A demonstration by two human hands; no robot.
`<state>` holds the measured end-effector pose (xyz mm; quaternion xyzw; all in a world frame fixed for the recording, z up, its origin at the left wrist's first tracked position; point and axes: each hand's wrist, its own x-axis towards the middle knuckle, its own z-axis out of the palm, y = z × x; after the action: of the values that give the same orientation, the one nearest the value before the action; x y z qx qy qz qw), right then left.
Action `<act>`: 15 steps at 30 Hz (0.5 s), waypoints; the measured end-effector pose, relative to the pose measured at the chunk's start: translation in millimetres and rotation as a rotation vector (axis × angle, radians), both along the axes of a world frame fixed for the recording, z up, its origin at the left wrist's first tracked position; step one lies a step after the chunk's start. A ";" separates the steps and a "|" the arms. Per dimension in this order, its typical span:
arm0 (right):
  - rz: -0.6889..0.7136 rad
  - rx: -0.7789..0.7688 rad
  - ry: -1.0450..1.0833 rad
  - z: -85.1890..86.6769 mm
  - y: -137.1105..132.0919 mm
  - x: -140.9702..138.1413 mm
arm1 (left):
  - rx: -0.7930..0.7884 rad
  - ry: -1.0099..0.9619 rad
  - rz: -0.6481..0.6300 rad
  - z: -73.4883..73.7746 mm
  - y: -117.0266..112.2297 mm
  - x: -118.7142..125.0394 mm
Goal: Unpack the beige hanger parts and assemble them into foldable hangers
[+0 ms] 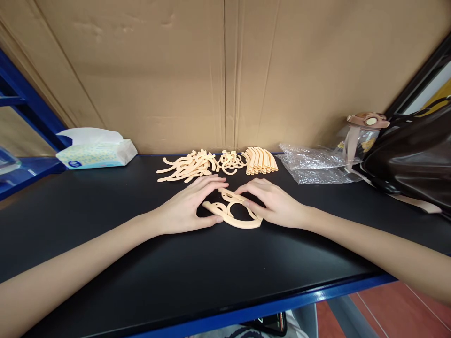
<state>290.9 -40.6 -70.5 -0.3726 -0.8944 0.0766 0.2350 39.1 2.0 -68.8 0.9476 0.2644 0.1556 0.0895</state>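
Low over the black table, or resting on it, is a beige plastic folding hanger (243,224), with curved arms folded close together and a ring-like hook between them. My left hand (192,204) curves around its left end, thumb against the lower arm and fingers by the upper arm's tip. From the other side, my right hand (273,202) grips the upper arm between thumb and fingers, hiding part of it. Just beyond lie a loose heap of slim curved strips (190,165), a small pile of hook pieces (230,162) and a neat stack of curved arm pieces (260,159).
A tissue pack (97,152) sits at the back left. Clear plastic bags (310,164), a strapped water bottle (362,134) and a dark brown bag (412,150) occupy the right. Cardboard (169,70) stands behind the table (197,272). A phone (271,324) shows below its front edge.
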 end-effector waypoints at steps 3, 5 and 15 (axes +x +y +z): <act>0.114 -0.136 -0.012 -0.3 -2.1 -1.3 | -0.032 0.024 -0.004 0.6 -0.6 0.5; 0.182 -0.214 0.034 -1.1 -2.6 -2.9 | -0.058 0.044 0.010 1.3 -1.2 1.1; -0.207 -0.290 0.227 -8.4 15.1 3.5 | 0.260 -0.009 0.068 7.3 -6.9 4.4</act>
<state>294.3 -25.5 -79.0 -0.4812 -0.7988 0.2214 0.2851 43.6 -4.9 -61.5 0.9410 0.2734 0.1959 -0.0382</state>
